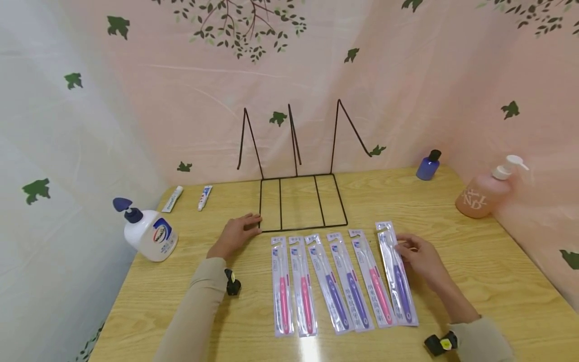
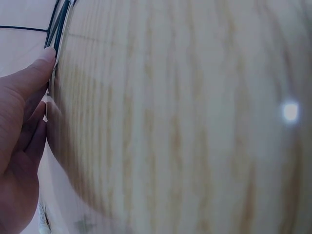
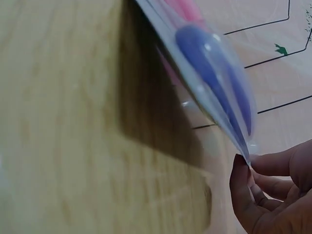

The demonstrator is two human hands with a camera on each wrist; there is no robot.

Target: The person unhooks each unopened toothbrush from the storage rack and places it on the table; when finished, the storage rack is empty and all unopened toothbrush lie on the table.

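A black wire rack [image 1: 298, 229] stands on the table against the back cloth, its three bent prongs rising behind. My left hand [image 1: 236, 232] holds its front left corner between thumb and fingers; in the left wrist view, the thumb [image 2: 41, 68] meets the dark wire. With thumb and fingertips, my right hand [image 1: 420, 259] pinches the edge of a packaged purple toothbrush [image 1: 400, 286], rightmost in a row. The right wrist view shows this package [image 3: 209, 73] tilted up, casting a shadow. Beside it lie a packaged pink toothbrush [image 1: 380, 296] and several other pink and purple ones.
A white pump bottle [image 1: 151, 236] stands left, near two small tubes, one white and green [image 1: 173, 199], one white and blue [image 1: 205, 198]. A small blue bottle [image 1: 427, 167] and a pink pump bottle [image 1: 484, 193] stand at right. Patterned cloth [image 1: 199, 85] encloses the table.
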